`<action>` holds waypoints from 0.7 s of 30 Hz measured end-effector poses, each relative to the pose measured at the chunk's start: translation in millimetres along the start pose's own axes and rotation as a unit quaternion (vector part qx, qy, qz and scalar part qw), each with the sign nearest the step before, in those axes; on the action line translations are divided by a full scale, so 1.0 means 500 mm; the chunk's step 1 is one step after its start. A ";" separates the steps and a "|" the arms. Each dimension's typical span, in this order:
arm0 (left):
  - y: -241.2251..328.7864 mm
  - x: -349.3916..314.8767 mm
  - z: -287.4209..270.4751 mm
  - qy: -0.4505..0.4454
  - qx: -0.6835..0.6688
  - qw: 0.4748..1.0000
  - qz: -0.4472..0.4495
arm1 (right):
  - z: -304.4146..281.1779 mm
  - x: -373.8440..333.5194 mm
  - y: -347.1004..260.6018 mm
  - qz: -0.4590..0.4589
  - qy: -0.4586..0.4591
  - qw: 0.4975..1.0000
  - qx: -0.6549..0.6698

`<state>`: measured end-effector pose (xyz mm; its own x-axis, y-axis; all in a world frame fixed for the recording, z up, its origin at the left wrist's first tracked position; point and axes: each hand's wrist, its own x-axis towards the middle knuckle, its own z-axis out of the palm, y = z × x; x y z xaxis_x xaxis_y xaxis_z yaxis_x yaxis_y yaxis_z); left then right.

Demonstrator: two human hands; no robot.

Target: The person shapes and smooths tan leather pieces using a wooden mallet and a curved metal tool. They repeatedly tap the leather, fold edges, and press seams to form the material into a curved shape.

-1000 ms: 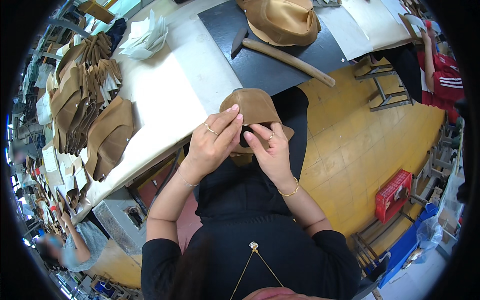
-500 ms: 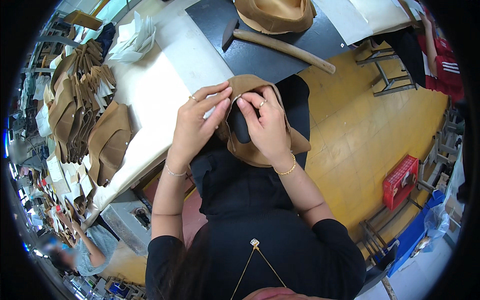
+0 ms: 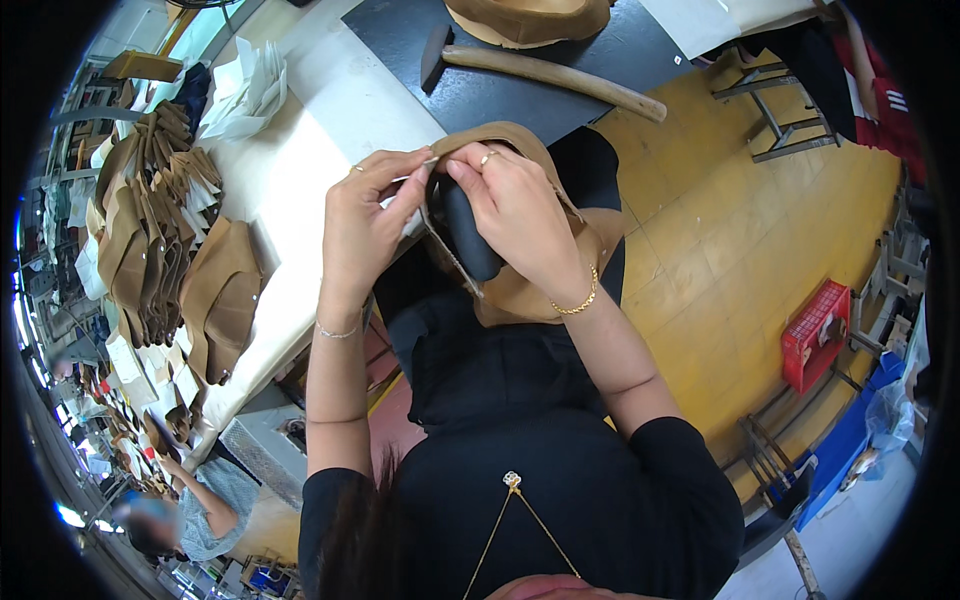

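Observation:
A tan leather piece (image 3: 512,303), curved into an open ring, rests over my lap beside the table edge. My left hand (image 3: 355,235) pinches its upper left rim between thumb and fingers. Close by, my right hand (image 3: 525,215) reaches across the opening, its thumb and fingertips closed on the same rim. Through the ring the black cloth of my lap shows. A pale raw edge runs down the left side of the leather.
On a dark slab (image 3: 385,35) ahead lie a wooden-handled hammer (image 3: 555,78) and another shaped leather piece (image 3: 530,25). White sheets (image 3: 245,90) and stacked leather pieces (image 3: 150,240) cover the table's left. A red crate (image 3: 815,335) stands on the floor at right; co-workers sit at both sides.
Both hands have shifted left and slightly away from me with the leather rim. The ring's opening looks wider. My view has also moved a little.

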<state>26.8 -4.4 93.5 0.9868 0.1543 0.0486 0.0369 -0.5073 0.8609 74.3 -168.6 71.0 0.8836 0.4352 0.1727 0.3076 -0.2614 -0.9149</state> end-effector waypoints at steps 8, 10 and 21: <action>-0.011 0.000 0.005 0.031 -0.032 0.998 -0.037 | 0.021 0.013 0.006 0.029 0.012 1.000 0.001; -0.012 -0.004 0.013 0.049 -0.030 0.998 -0.033 | 0.021 0.009 -0.004 0.066 0.002 0.997 0.032; 0.000 -0.025 0.054 0.118 -0.049 0.992 -0.025 | 0.038 -0.007 -0.008 0.120 0.056 0.985 0.108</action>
<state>18.6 -29.1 79.3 0.9194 0.3773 0.1111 0.0590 -0.4116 0.9095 63.4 -152.7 67.3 0.9589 0.2823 -0.0291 0.0145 -0.1511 -0.9884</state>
